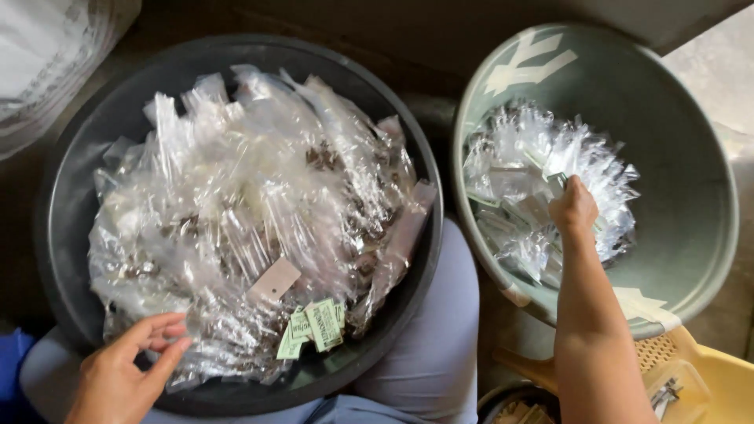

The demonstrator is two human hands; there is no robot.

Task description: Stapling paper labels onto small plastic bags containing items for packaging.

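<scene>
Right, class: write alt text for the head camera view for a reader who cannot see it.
A person's left hand rests on clear plastic packets heaped in a black basin on their lap, while the right hand reaches into a grey-green basin holding more packets. Green paper slips lie among the near packets.

My left hand [118,377] hovers low, palm down, fingers [161,330] loosely spread and slightly curled. My right arm stretches forward, bare forearm straight, and my right hand [573,208] is clenched, knuckles up.
</scene>
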